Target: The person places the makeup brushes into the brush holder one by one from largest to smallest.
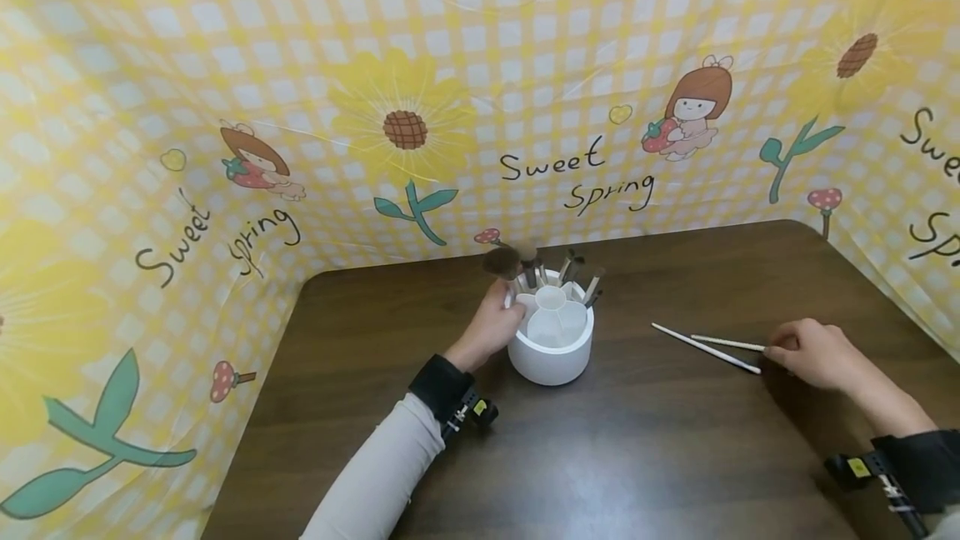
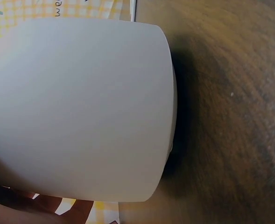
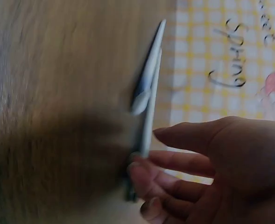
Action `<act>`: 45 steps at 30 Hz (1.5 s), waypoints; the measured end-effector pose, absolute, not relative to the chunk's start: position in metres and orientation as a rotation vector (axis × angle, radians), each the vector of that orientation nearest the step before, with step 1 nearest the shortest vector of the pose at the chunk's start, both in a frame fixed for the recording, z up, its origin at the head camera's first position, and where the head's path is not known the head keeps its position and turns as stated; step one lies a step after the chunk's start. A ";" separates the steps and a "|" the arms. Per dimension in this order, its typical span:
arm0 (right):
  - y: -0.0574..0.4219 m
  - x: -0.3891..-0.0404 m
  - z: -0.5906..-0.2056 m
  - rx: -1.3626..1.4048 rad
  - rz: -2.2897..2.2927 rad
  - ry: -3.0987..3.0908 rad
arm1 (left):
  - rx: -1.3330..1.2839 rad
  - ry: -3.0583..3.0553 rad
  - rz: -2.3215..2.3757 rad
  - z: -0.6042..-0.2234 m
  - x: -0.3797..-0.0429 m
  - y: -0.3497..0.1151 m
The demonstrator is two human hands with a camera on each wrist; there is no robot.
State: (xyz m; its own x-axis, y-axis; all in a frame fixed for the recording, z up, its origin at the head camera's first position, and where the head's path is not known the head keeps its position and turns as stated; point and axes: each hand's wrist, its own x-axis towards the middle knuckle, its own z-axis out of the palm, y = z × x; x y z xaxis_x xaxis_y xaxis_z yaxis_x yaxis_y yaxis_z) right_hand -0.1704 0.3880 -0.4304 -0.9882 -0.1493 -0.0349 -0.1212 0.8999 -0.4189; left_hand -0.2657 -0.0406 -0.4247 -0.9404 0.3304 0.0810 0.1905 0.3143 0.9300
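Note:
A round white brush holder [image 1: 551, 361] with petal-shaped compartments stands on the table. Several makeup brushes [image 1: 501, 262] rise bristles-up from its back compartments. My left hand [image 1: 491, 327] grips its left rim, the thumb over the edge; the left wrist view is mostly filled by the holder's smooth side [image 2: 86, 107], with fingers at the lower left. Out to the right, two thin white-handled brushes lie in a narrow V. My right hand [image 1: 813, 357] pinches the rear brush [image 1: 727, 343] near its dark end, which the fingers partly hide. The front brush [image 3: 150, 70] lies beside it, untouched.
The dark brown wooden table [image 1: 652, 457] runs back to a yellow checked cloth [image 1: 480, 40] hung at the back and both sides. Black wrist straps with small cameras [image 1: 480, 413] sit on both wrists.

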 end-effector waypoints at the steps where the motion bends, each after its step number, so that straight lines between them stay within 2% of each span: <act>1: 0.390 -0.173 -0.434 -0.199 -0.659 3.005 | 0.494 2.441 1.703 -0.425 -0.266 -0.041; 7: 0.385 -0.199 -0.442 -0.088 -0.686 3.074 | 0.499 2.435 1.705 -0.424 -0.264 -0.042; 15: 0.362 -0.230 -0.433 0.062 -0.621 3.075 | 0.486 2.448 1.698 -0.423 -0.264 -0.043; 25: 0.353 -0.244 -0.428 0.056 -0.583 3.122 | 0.413 2.452 1.616 -0.420 -0.262 -0.044; 32: 0.339 -0.237 -0.386 -0.084 -0.818 3.346 | 0.420 2.424 1.587 -0.413 -0.264 -0.052; 37: 0.305 -0.221 -0.348 -0.236 -1.146 3.421 | 0.403 2.400 1.587 -0.409 -0.264 -0.053; 45: 0.245 -0.179 -0.324 -0.571 -1.685 3.182 | 0.327 2.412 1.622 -0.413 -0.258 -0.045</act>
State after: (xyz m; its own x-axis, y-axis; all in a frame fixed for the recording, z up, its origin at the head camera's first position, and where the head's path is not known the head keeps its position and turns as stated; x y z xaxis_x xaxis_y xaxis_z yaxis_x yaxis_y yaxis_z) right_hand -0.1786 0.2455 -0.3242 -0.8296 -0.0334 0.5573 -0.4797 0.5533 -0.6810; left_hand -0.2578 -0.0450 -0.4134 -0.9518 0.3017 -0.0547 0.0630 0.3672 0.9280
